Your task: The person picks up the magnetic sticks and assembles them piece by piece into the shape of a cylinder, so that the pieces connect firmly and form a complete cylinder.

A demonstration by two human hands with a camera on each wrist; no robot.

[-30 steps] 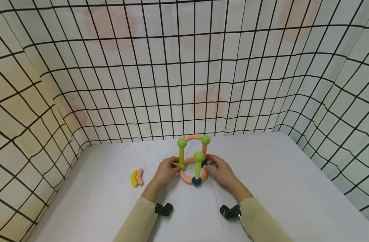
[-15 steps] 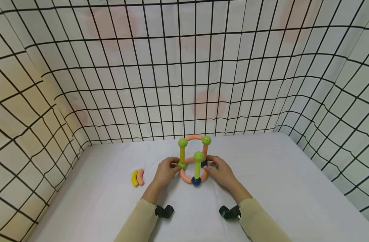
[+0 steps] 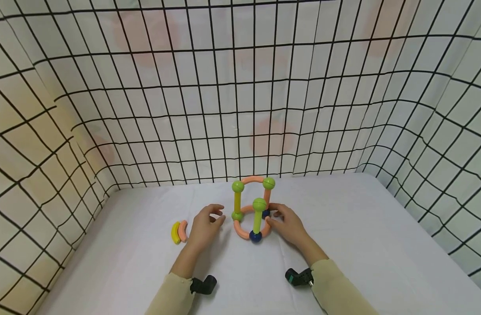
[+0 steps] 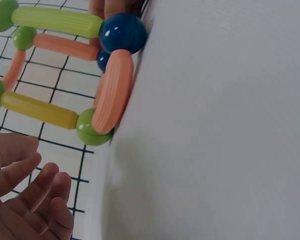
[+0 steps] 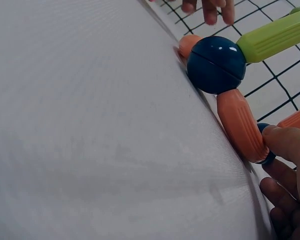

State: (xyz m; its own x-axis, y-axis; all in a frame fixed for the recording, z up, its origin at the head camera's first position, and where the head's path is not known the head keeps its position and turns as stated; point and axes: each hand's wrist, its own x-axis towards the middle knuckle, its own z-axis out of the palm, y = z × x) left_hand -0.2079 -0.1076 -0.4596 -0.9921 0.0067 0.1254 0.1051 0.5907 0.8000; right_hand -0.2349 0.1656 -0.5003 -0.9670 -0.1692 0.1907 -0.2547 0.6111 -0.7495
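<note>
A toy frame of magnetic balls and rods stands on the white table. Its base is a ring of orange curved rods joined by a front blue ball, a green ball at left and a rear blue ball. A lime rod, a yellow rod and an orange straight rod rise to green balls; one orange arc bridges the rear two. My right hand pinches the rear blue ball with thumb and fingers. My left hand is held apart, left of the frame, fingers loosely bent around nothing.
A yellow curved rod and a loose orange curved rod lie side by side on the table, close to the left hand. Black-gridded white cloth walls rise behind and at both sides.
My left hand has let go of the frame's lower left green ball and moved left, toward the loose curved rods. The right hand and the frame stay in place.
</note>
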